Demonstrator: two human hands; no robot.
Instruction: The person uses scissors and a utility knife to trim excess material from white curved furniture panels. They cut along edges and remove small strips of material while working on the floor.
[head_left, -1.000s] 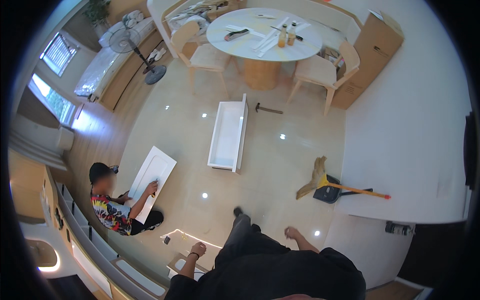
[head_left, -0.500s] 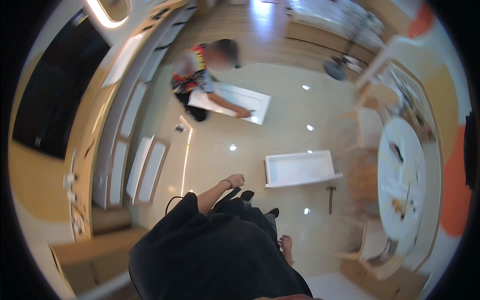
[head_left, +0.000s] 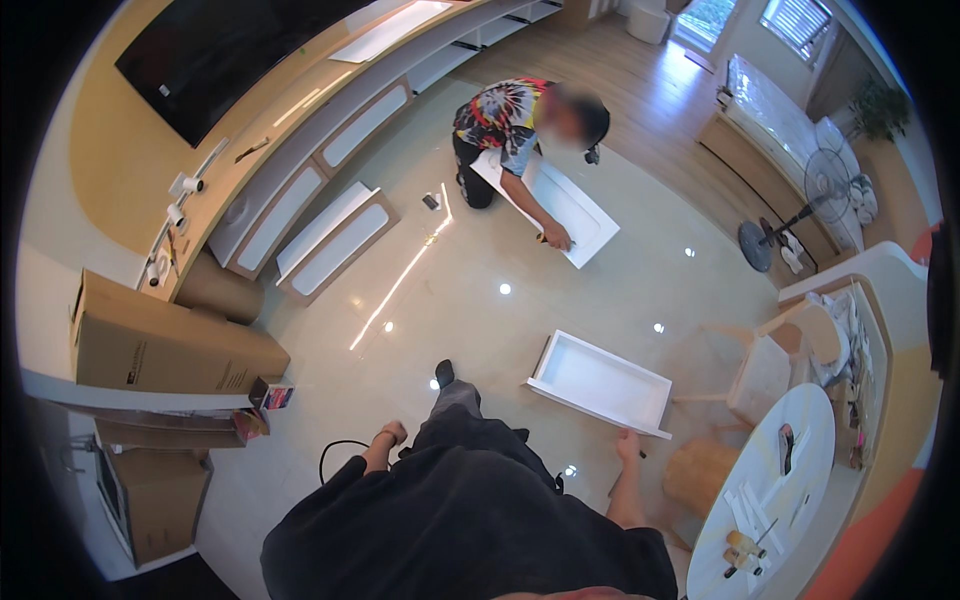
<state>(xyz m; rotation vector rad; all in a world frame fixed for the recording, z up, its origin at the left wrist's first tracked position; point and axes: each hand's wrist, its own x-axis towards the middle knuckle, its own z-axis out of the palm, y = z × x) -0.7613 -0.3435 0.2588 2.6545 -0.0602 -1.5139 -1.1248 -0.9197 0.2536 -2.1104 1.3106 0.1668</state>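
A white open drawer (head_left: 588, 404) rests on the glossy floor ahead of me, to the right. Over its near right corner in the picture is my right hand (head_left: 628, 445); whether it touches the drawer cannot be made out, and its fingers are unclear. A hammer (head_left: 642, 454) lies there on the floor, mostly hidden behind that hand and forearm. My left hand (head_left: 394, 432) hangs by my left side with the fingers curled in, nothing visible in them. Beside it shows a black looped cord (head_left: 322, 462).
Farther ahead, a co-worker (head_left: 505, 125) kneels with a small tool over another white drawer (head_left: 600, 235). White-fronted drawers (head_left: 335, 245) stand left by the long cabinet (head_left: 365, 125). Cardboard boxes (head_left: 180, 335) are near left. Right are a stool (head_left: 700, 475), an oval table (head_left: 815, 440) and chairs (head_left: 755, 375).
My view has turned left and I have stepped forward. My left hand has dropped back to my side. My right hand has swung outward, over the drawer's near corner in the picture.
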